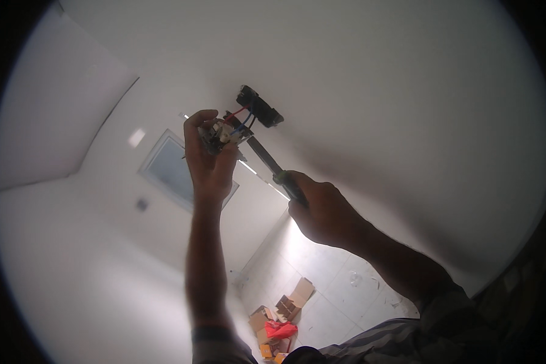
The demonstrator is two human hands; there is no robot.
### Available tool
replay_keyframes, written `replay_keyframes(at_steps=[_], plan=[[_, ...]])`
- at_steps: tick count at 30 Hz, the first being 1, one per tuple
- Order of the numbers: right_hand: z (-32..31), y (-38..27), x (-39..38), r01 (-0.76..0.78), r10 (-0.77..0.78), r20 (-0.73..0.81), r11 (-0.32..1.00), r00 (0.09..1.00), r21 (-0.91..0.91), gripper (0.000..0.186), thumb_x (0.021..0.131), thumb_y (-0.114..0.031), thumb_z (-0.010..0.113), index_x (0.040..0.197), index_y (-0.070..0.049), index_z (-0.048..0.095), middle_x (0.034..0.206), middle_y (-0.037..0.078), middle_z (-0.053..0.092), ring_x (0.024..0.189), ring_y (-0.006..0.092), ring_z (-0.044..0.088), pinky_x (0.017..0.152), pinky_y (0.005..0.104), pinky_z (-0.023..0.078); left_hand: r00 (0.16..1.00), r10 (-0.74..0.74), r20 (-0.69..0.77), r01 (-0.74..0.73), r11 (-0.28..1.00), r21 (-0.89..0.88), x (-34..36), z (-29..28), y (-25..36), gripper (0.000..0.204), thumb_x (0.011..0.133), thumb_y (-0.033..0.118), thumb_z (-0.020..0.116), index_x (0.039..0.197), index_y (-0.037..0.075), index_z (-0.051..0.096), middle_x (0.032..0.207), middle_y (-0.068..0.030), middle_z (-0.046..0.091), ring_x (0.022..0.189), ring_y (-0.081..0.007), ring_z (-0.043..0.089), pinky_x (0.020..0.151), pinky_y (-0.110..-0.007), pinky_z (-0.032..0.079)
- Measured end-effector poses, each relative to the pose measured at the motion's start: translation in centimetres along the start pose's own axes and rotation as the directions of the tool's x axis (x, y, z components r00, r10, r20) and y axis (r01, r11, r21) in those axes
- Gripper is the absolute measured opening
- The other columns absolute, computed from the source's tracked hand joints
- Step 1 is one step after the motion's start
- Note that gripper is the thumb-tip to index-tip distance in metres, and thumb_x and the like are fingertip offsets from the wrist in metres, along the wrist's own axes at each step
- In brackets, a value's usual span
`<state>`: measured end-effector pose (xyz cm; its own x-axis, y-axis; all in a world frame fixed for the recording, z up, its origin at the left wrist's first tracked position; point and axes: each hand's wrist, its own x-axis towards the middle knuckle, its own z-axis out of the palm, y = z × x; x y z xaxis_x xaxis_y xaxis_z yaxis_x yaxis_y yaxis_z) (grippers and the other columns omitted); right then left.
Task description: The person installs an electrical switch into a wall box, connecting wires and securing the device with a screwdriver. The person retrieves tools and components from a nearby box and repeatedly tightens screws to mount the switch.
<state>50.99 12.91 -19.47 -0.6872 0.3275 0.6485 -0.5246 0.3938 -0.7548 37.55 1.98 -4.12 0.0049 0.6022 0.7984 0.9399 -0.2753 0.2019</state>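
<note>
One wired fitting [225,134] sits in the left hand [208,172].

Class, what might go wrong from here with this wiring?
The long-shafted tool in the right hand might slip and jab the left hand, close to its shaft. The wires between the wall box and the fitting could work loose if tugged. If they are live, which the picture cannot show, holding the fitting bare-handed risks a shock.

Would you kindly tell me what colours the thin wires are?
The thin wires are red, blue and dark, shown in the head view.
</note>
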Motion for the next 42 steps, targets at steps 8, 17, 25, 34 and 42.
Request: replay_keyframes(at_steps=[8,17,25,34,42], plan=[[0.2,0.2,1.9,0.015,-0.015,-0.005,1.000,1.000,-0.008,0.042,0.091,-0.011,0.052,0.129,0.006,0.051,0.065,0.018,0.062,0.060,0.0338,0.067,0.062,0.0468,0.053,0.966,0.255,-0.053,-0.240,0.950,0.200,1.0,-0.2,-3.8,0.050,0.077,-0.004,0.056,0.126,0.000,0.045,0.107,-0.0088,0.055,0.091,-0.0121,0.055,0.079,-0.026,0.048],[0.7,1.5,4.2,0.033,-0.034,-0.031,0.998,0.999,-0.053,0.041,0.091,-0.011,0.052,0.128,0.008,0.051,0.062,0.016,0.061,0.057,0.0320,0.066,0.059,0.0456,0.052,0.948,0.315,-0.046,-0.302,0.936,0.182,1.3,-0.6,-7.0,0.045,0.079,-0.003,0.061,0.121,0.000,0.045,0.107,-0.0100,0.057,0.088,-0.0116,0.056,0.073,-0.025,0.049],[1.1,2.4,6.2,0.007,-0.010,-0.038,0.998,0.999,-0.064,0.042,0.091,-0.011,0.053,0.128,0.007,0.052,0.063,0.015,0.062,0.056,0.0306,0.066,0.060,0.0450,0.053,0.955,0.288,-0.065,-0.271,0.943,0.191,1.7,-1.3,-9.5,0.042,0.081,-0.002,0.064,0.118,0.001,0.045,0.104,-0.0092,0.057,0.085,-0.0111,0.057,0.073,-0.025,0.050],[2.2,3.3,9.2,0.057,-0.062,-0.036,0.990,0.997,-0.130,0.035,0.090,-0.011,0.054,0.120,0.008,0.054,0.062,0.016,0.062,0.056,0.0323,0.066,0.061,0.0462,0.055,0.942,0.336,-0.021,-0.316,0.904,0.287,2.6,-2.7,-12.0,0.041,0.081,-0.001,0.068,0.115,0.001,0.046,0.099,-0.0088,0.060,0.084,-0.0119,0.060,0.074,-0.027,0.052],[3.5,5.3,12.0,0.066,-0.084,-0.068,0.969,0.994,-0.238,0.034,0.091,-0.013,0.054,0.119,0.006,0.054,0.069,0.018,0.063,0.065,0.0329,0.068,0.067,0.0460,0.056,0.929,0.370,-0.003,-0.345,0.870,0.353,3.6,-3.6,-15.1,0.041,0.078,-0.001,0.069,0.113,0.002,0.047,0.096,-0.0087,0.062,0.079,-0.0129,0.062,0.070,-0.027,0.053]])
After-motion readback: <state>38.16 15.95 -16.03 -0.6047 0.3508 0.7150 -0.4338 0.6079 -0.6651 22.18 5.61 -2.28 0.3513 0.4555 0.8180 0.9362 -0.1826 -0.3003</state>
